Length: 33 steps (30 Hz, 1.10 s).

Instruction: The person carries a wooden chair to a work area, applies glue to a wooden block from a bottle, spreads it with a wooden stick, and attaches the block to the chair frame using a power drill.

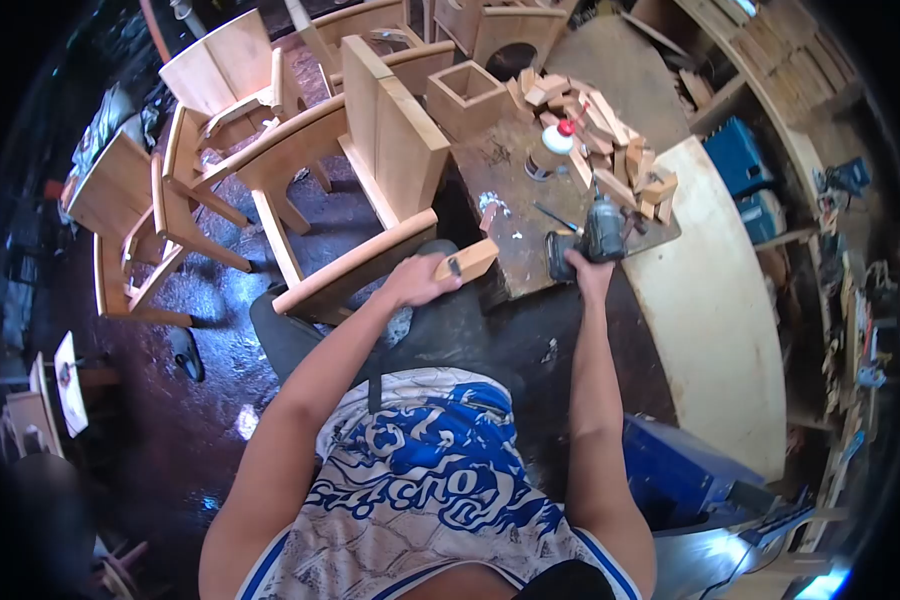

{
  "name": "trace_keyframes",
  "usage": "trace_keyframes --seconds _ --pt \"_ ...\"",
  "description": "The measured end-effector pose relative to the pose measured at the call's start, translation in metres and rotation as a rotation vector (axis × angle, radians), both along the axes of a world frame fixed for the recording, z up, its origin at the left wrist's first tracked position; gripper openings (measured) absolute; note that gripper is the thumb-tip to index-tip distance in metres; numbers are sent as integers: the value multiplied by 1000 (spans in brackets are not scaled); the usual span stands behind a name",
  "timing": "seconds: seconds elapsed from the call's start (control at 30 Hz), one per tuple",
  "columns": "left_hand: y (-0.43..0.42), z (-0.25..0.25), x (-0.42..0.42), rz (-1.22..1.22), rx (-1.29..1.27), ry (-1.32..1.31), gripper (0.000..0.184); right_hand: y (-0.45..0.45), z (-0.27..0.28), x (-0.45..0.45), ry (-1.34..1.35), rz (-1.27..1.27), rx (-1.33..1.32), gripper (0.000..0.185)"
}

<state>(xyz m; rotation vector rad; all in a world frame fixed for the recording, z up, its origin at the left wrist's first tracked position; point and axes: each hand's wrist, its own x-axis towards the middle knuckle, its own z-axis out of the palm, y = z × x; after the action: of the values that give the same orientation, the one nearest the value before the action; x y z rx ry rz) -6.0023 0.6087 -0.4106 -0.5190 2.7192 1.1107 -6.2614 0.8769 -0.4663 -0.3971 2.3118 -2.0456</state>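
Observation:
My left hand is closed around a small wooden block with a dark mark or slot on its side. It is just in front of the curved wooden rail of a chair frame. My right hand grips a cordless drill by its handle, over the near right part of the worktable. The drill's bit points away from me, toward a pile of wooden blocks. A dark pen-like tool lies left of the drill.
A glue bottle with a red cap and a square wooden box stand on the worktable. Several wooden chairs fill the left. A curved pale board lies at right, near blue cases. A sandal lies on the floor.

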Motion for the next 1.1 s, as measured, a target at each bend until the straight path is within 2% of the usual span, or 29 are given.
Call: trace_keyframes --seconds 0.13,0.2,0.23,0.3,0.33,0.37,0.43,0.5,0.57,0.6,0.67,0.8,0.87,1.1 --pt "-3 -28 -46 -41 -40 -78 64 -14 -19 -10 -6 -156 16 52" --pt "2 -34 -57 -49 -99 -139 66 -24 18 -3 -65 -78 53 43" --pt "3 -37 -60 -40 -158 -197 68 -24 16 -6 -71 -87 50 43" --pt "8 -40 -64 -77 -203 -221 71 -20 1 -15 25 -84 129 37" --pt "10 -39 -65 -86 -236 -215 71 -15 -22 -24 51 -118 31 32" --pt "11 -38 -66 -85 -266 -211 71 -10 -13 -23 48 -112 30 32" --pt "11 -43 -66 -94 -268 -209 69 10 29 1 -201 152 -32 28" --pt "14 -47 -67 -114 -316 -192 66 27 54 12 -222 186 -29 28" --pt "17 -47 -66 -127 -328 -182 64 45 82 19 -142 333 216 31" --pt "17 -48 -66 -136 -351 -157 62 51 89 19 -144 338 221 31" --pt "20 -50 -65 -140 -370 -136 60 58 101 21 -95 434 447 39" --pt "30 -54 -65 -134 -436 -119 53 53 117 30 0 470 609 49" --pt "31 -56 -64 -110 -437 -121 51 45 121 31 2 539 801 52" --pt "26 -51 -67 -122 -416 -143 48 5 141 35 -44 595 931 50"
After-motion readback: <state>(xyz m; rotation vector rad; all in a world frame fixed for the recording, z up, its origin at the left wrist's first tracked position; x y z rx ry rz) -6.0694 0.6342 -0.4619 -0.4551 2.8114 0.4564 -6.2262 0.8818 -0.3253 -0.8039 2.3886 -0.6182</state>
